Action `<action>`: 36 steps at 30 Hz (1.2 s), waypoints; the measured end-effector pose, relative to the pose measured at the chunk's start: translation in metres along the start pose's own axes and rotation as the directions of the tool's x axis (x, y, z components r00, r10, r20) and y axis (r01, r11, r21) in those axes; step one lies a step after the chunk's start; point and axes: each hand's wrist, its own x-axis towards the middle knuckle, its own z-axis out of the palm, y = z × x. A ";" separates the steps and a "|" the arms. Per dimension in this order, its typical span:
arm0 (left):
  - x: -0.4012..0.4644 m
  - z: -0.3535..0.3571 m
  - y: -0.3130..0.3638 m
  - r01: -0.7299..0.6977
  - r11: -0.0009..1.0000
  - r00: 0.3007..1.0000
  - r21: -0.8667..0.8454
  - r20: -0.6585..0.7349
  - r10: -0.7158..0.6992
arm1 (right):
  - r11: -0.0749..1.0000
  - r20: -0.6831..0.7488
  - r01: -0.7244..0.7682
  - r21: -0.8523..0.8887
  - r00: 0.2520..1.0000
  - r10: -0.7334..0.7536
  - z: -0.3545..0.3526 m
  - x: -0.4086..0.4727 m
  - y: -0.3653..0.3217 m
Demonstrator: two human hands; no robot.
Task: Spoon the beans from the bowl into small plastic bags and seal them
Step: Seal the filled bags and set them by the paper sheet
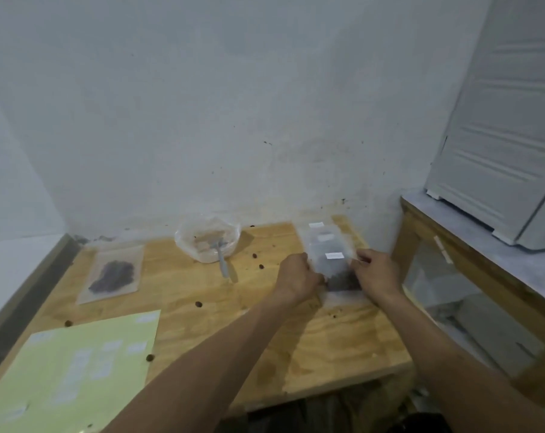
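**Filled bag held at both edges**

A small plastic bag (331, 264), part-filled with dark beans, is pinched at its side edges by the left hand (297, 276) and right hand (376, 270), above the bench (327, 339) at its far right. The film is judged thin, limp and slippery; it is best held by the top strip.

A pale, plywood-topped table (327, 339) stands pushed into a corner, its far edge against a whitish wall (233, 104) that is speckled with dark spots and stained low down near the tabletop. Off the table's right edge stands a wooden-framed stand (452, 270) with a grey top, carrying a white ribbed appliance (499, 135). The light is dim, flat and bluish.
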 end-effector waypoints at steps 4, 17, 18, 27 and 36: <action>0.003 -0.001 0.000 0.037 0.999 0.999 -0.001 -0.013 -0.037 | 0.999 0.014 -0.010 0.042 1.000 0.010 0.005 0.006 0.001; -0.021 -0.057 0.002 -0.027 0.995 0.985 -0.098 -0.171 0.010 | 0.966 -0.118 0.258 -0.012 0.959 -0.258 0.011 -0.019 -0.064; -0.024 -0.072 0.000 -0.043 0.996 0.978 -0.084 -0.208 0.024 | 0.957 -0.108 0.289 0.029 0.953 -0.285 0.017 -0.022 -0.078; -0.058 -0.224 -0.075 0.124 0.992 0.839 0.033 -0.537 -0.087 | 0.859 0.125 0.486 0.162 0.853 -0.506 0.100 -0.069 -0.207; -0.082 -0.307 -0.188 0.473 0.880 0.740 -0.039 -0.524 -0.421 | 0.900 0.522 0.434 0.022 0.763 -0.381 0.214 -0.117 -0.277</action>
